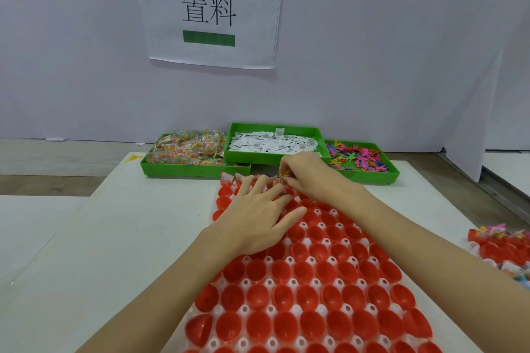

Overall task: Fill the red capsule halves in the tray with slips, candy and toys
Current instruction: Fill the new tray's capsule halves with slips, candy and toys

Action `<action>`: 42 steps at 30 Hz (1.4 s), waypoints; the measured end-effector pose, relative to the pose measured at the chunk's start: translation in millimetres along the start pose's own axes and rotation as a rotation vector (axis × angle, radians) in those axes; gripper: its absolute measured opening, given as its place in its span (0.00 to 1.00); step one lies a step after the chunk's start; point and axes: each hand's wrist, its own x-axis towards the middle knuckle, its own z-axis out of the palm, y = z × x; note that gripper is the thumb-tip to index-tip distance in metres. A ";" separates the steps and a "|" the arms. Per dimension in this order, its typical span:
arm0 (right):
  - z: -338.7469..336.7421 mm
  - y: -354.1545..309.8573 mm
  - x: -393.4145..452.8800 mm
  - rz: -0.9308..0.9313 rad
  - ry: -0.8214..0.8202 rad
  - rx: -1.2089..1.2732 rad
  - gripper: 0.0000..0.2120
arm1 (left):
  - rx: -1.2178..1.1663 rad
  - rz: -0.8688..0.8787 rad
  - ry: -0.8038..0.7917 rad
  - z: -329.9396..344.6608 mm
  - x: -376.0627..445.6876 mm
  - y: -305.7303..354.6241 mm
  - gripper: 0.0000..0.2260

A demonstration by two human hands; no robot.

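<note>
Red and white: a clear-white tray (pixel 289 261) of red capsule halves (pixel 308 296) runs down the middle of the white table (pixel 120 238), mouths up; the near rows show nothing inside them.
Far-left bin: a green bin (pixel 183 170) at the back of the table holds small clear packets of coloured candy (pixel 187 147), heaped above its rim.
Left hand: the left hand (pixel 258 218) lies palm down over the far rows of the tray, fingers spread and fairly straight, fingertips on the capsule halves close to the right hand; nothing visibly gripped.
Middle bin: a second green bin (pixel 275 158), resting on the edges of its two neighbours, holds white printed slips (pixel 272 143).
Wall sign: a white paper sheet (pixel 209 8) with two black characters and a green bar is taped to the pale wall behind the bins.
Right hand: the right hand (pixel 308 175) is at the far end of the tray, just in front of the middle bin, fingers curled down and pinching a small colourful bundle (pixel 282 179) over the top rows; what is in it is too small to tell.
Far-right bin: a third green bin (pixel 370 176) holds flat plastic toys (pixel 357 156) in pink, blue, yellow and green.
Right edge: another tray of capsule halves (pixel 504 252), cut by the frame, with coloured contents showing in several of them.
</note>
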 end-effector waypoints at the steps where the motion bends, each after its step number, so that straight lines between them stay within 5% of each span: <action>1: 0.7 -1.1 0.2 -0.013 -0.008 -0.027 0.07 | 0.002 -0.001 -0.002 -0.1 -0.1 -0.1 0.36; 19: -9.4 -15.4 19.2 0.259 -0.112 0.008 0.08 | 0.062 0.010 -0.023 -4.7 -1.7 4.0 0.40; 25: -25.0 -5.8 21.9 0.207 -0.245 0.045 0.10 | 0.075 0.017 -0.018 -3.5 -2.0 5.2 0.38; 42: -21.5 11.2 10.5 0.140 -0.080 0.141 0.03 | 0.078 0.012 -0.008 -0.8 -2.5 6.4 0.39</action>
